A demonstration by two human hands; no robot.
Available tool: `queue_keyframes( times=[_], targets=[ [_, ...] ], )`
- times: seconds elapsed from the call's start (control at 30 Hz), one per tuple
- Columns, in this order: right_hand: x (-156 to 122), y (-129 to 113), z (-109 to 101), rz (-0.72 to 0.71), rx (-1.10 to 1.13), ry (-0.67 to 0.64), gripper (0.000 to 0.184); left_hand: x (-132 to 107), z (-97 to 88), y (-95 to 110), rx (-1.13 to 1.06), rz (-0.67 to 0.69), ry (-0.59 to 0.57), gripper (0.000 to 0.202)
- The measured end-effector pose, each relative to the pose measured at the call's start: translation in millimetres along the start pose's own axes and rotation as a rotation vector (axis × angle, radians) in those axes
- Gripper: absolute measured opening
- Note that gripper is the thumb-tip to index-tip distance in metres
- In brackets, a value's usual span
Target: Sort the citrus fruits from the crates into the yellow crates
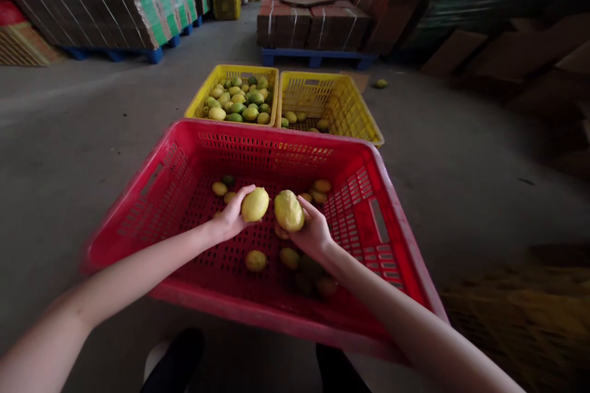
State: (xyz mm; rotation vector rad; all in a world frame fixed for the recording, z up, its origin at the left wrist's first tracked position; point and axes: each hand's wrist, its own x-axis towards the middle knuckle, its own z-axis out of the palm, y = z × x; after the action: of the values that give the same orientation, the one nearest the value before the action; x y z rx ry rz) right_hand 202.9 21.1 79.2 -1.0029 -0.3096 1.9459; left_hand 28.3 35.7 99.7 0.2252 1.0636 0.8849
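Observation:
My left hand [232,216] is closed round a smooth yellow lemon [255,204]. Close beside it, my right hand [314,230] grips a larger, bumpy yellow lemon [289,210]. Both hands are over the inside of a red plastic crate [216,304] with slotted walls. On the crate's floor lie several loose lemons, among them a yellow one [255,261] near the front and a small group [321,186] at the right. A dark green fruit [228,180] rests at the back left. My right forearm partly covers fruit in the front right part.
Behind the red crate stand a yellow crate full of green and yellow lemons [239,98] and a second yellow crate [357,110] holding a few. One fruit [380,83] lies on the floor. Stacked cartons [313,24] on a blue pallet [318,60] stand farther back.

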Motion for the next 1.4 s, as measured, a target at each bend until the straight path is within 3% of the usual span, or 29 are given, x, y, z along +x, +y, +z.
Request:
queue_keyframes(
  times=[0.17,0.37,0.57,0.8,0.97,1.07,1.23,1.4],
  targets=[
    [3.5,-2.2,-4.2,0.055,0.041,-0.058,0.015,3.4,0.8,1.6,-0.111,-0.061,-0.02,0.028],
    [-1.8,-2.4,0.4,0.047,0.106,0.04,0.02,1.1,-0.6,1.7,-0.076,-0.048,-0.04,0.022],
    [2.6,-2.4,-6.3,0.093,0.112,0.019,0.029,5.5,-3.4,0.7,-0.037,-0.049,-0.012,0.044],
    [1.7,1.1,-3.3,0.18,0.084,0.186,0.034,3.2,-0.9,4.5,-0.028,-0.114,0.025,0.034],
    [-6.5,-3.8,8.7,0.174,0.05,0.156,0.036,8.2,-7.5,2.9,-0.041,-0.076,0.042,0.038],
    [-5.8,-3.1,7.2,0.197,0.044,0.222,0.033,8.5,-7.7,2.0,-0.062,-0.063,0.085,0.041],
    [-5.5,4.3,3.5,0.279,0.081,0.349,0.035,5.7,-2.5,4.3,-0.082,-0.039,0.138,0.03],
    [-12.7,-3.1,12.8,0.284,0.198,0.275,0.039,6.4,-3.2,5.6,-0.016,-0.094,0.116,0.043]
  ],
)
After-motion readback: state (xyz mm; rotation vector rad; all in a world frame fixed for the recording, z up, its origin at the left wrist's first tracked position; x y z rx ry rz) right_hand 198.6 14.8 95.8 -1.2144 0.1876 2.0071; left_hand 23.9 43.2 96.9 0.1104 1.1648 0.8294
